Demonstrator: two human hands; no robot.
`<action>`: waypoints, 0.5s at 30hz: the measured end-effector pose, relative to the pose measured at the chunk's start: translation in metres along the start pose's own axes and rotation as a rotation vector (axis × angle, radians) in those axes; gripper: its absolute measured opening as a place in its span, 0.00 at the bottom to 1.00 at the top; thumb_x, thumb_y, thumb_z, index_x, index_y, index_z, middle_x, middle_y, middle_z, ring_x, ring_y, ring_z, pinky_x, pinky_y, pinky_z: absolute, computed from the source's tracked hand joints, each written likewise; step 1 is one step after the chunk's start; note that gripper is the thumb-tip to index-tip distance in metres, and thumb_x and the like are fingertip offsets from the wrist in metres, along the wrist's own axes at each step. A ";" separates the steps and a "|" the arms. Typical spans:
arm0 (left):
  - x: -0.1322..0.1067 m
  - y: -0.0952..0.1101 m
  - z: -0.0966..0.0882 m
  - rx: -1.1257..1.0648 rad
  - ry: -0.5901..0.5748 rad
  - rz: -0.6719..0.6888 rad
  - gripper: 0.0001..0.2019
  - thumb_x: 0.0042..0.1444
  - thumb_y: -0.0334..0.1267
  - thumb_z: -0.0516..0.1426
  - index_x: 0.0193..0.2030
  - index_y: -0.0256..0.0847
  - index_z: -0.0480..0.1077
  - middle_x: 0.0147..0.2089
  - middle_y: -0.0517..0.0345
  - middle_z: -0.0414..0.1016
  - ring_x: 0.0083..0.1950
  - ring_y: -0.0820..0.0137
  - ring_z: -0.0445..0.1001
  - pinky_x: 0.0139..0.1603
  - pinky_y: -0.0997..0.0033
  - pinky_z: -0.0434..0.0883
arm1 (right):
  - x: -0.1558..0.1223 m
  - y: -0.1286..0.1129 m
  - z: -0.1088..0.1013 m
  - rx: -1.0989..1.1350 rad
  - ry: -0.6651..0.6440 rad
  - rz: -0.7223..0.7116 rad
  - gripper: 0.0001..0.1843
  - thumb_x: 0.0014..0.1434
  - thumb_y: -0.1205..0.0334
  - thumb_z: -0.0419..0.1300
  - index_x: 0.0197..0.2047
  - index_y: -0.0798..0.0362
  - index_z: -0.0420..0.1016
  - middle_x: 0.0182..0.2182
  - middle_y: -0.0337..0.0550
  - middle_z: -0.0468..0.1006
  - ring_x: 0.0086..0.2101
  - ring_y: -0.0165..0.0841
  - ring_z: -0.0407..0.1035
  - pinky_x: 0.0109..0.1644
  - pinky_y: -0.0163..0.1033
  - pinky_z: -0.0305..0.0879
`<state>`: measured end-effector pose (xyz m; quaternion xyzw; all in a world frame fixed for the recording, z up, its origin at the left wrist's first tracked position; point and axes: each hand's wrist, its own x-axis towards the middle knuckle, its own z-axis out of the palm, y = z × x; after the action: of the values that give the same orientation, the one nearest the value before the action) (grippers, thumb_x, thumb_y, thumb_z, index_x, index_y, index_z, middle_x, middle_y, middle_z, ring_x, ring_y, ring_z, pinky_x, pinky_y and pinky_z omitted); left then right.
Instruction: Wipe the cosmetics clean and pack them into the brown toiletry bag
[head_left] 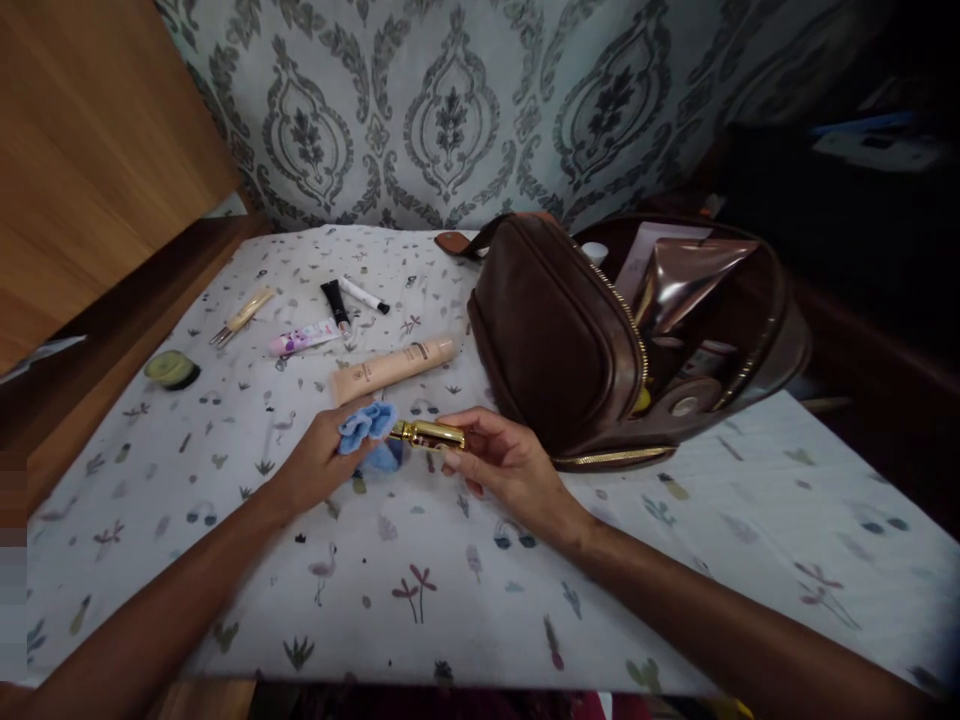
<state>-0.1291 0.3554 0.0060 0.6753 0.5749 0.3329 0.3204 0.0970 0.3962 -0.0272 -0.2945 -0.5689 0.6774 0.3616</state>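
My left hand [322,445] is closed on a crumpled blue cloth [367,428]. Between the fingers of my right hand [506,465] is a small gold bottle [435,436], lying sideways, its narrow end against the cloth. Both hands are above the patterned white tablecloth [360,620], near the middle. Just beyond them lies a beige squeeze tube [394,370]. To the right of the tube stands a brown leather bag [555,320], unzipped, with a rose-gold tube [694,275] and other items inside.
Farther back on the left lie a white-and-purple tube [304,338], a black tube [335,305], a slim white tube [364,295] and a gold-coloured slim item [244,315]. A green round container [171,369] sits near the left edge. A wooden panel [97,150] rises at left.
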 end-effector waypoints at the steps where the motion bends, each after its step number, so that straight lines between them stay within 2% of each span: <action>1: 0.000 -0.001 0.001 -0.005 0.003 -0.023 0.16 0.62 0.46 0.53 0.26 0.40 0.63 0.24 0.65 0.60 0.26 0.75 0.58 0.27 0.74 0.59 | -0.001 0.000 0.000 -0.044 0.010 -0.024 0.18 0.54 0.57 0.69 0.47 0.52 0.74 0.38 0.43 0.81 0.31 0.29 0.72 0.24 0.31 0.63; 4: 0.000 -0.002 0.002 -0.025 -0.002 -0.106 0.21 0.62 0.52 0.52 0.23 0.41 0.58 0.21 0.67 0.53 0.24 0.76 0.54 0.25 0.74 0.56 | -0.005 -0.001 0.001 -0.210 0.047 -0.120 0.15 0.56 0.60 0.66 0.47 0.51 0.75 0.41 0.44 0.81 0.36 0.31 0.73 0.32 0.34 0.66; 7: 0.000 -0.003 0.002 -0.052 0.021 -0.150 0.22 0.61 0.54 0.53 0.23 0.41 0.58 0.21 0.66 0.53 0.24 0.75 0.55 0.26 0.74 0.57 | -0.008 -0.002 0.003 -0.339 0.062 -0.188 0.14 0.57 0.62 0.65 0.47 0.50 0.76 0.40 0.42 0.80 0.36 0.31 0.73 0.31 0.34 0.65; 12: 0.000 -0.005 0.001 -0.090 0.039 -0.154 0.22 0.61 0.56 0.55 0.24 0.40 0.64 0.21 0.65 0.59 0.25 0.74 0.60 0.26 0.74 0.61 | -0.008 -0.001 0.002 -0.336 0.061 -0.115 0.22 0.57 0.58 0.66 0.54 0.50 0.71 0.37 0.42 0.80 0.32 0.31 0.72 0.29 0.34 0.64; 15: 0.000 -0.005 0.000 -0.108 0.027 -0.163 0.22 0.60 0.57 0.55 0.27 0.39 0.68 0.22 0.64 0.63 0.25 0.73 0.63 0.26 0.73 0.64 | -0.007 -0.003 0.000 -0.315 0.043 -0.083 0.21 0.58 0.53 0.65 0.52 0.51 0.71 0.32 0.41 0.78 0.29 0.31 0.72 0.29 0.36 0.65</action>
<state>-0.1318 0.3561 0.0013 0.6035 0.6134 0.3454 0.3746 0.1012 0.3900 -0.0247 -0.3382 -0.6718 0.5578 0.3509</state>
